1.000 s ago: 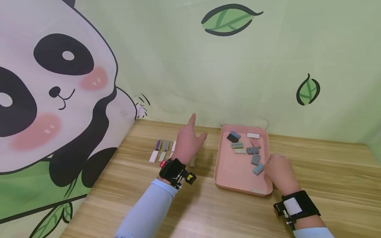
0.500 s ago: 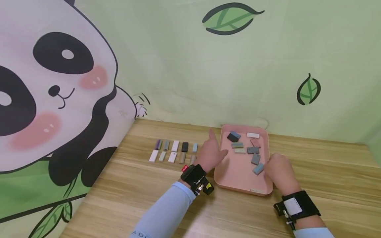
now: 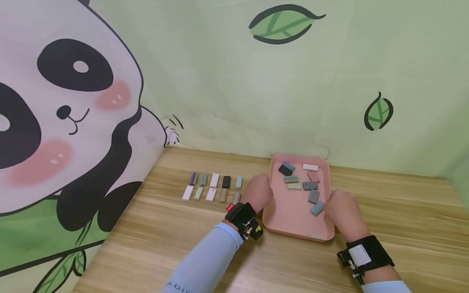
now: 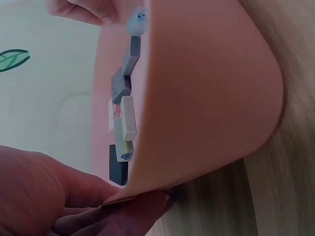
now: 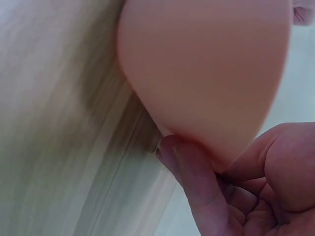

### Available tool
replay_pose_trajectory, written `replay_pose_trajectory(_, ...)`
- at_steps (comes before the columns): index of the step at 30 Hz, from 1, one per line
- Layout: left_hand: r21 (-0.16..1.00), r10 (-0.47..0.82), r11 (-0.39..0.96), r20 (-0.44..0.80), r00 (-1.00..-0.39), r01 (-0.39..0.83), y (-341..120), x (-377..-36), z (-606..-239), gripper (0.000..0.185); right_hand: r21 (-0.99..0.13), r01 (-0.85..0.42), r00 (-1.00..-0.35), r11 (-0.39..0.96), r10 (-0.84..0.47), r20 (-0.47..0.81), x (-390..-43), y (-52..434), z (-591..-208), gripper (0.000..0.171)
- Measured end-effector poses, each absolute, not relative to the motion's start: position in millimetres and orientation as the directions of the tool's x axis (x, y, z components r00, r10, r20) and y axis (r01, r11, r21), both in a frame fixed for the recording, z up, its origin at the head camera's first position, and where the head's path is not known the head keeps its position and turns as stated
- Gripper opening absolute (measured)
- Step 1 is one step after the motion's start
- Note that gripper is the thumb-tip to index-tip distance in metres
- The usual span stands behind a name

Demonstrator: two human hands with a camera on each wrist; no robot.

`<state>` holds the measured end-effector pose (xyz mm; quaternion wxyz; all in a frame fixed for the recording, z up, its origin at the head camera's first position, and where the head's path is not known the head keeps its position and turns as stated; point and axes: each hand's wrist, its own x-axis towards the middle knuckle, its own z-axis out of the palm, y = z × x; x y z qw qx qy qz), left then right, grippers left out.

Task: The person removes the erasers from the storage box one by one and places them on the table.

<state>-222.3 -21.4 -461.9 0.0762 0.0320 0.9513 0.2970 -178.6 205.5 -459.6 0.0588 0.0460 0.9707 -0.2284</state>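
A shallow pink tray (image 3: 283, 219) lies on the wooden table with several small rectangular blocks in it, among them a black one (image 3: 285, 170), a white one (image 3: 310, 167) and a light blue one (image 3: 316, 208). My left hand (image 3: 258, 191) grips its left wall, thumb over the rim and fingers against the outside, as the left wrist view shows. On the opposite side my right hand (image 3: 343, 211) pinches the right wall. In the right wrist view, fingers (image 5: 194, 172) press the outer face of the tray (image 5: 206, 69), with the thumb at the rim.
Left of the tray, several small blocks stand in two rows on the table, including a black block (image 3: 226, 182) and a white block (image 3: 188, 193). Behind the table hangs a green backdrop (image 3: 220, 81) with a printed panda (image 3: 84, 97).
My left hand has come right from over the block rows to the tray's left wall, and its spread fingers have closed on it. The right hand has kept its hold.
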Motion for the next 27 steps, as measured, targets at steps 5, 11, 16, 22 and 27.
replay_pose_trajectory(5, 0.535, 0.101, 0.844, -0.096, -0.990, 0.035, -19.0, -224.1, -462.5, 0.008, -0.384, 0.056, -0.994, 0.922, 0.015, -0.109, -177.0, 205.3, -457.3, 0.024)
replay_pose_trajectory(11, 0.488, 0.110, 0.870, -0.055, -0.992, 0.070, -17.6, -223.2, -463.6, 0.008, -0.355, 0.005, -0.999, 0.935, -0.014, -0.050, -165.2, 200.1, -440.4, 0.030)
replay_pose_trajectory(16, 0.502, 0.112, 0.862, -0.048, -0.993, 0.073, -16.7, -223.6, -462.7, 0.009, -0.384, -0.173, -0.985, 0.907, -0.161, 0.063, -150.8, 179.2, -425.9, 0.028)
replay_pose_trajectory(22, 0.511, 0.093, 0.858, -0.054, -0.994, 0.052, -17.0, -224.5, -464.3, 0.009, -0.471, -0.245, -0.932, 0.847, -0.339, -0.126, -142.6, 160.9, -425.3, 0.012)
replay_pose_trajectory(27, 0.501, 0.107, 0.862, -0.042, -0.993, 0.071, -15.3, -222.0, -465.8, 0.009, -0.497, -0.232, -0.886, 0.836, -0.393, -0.247, -139.0, 163.7, -434.8, 0.010)
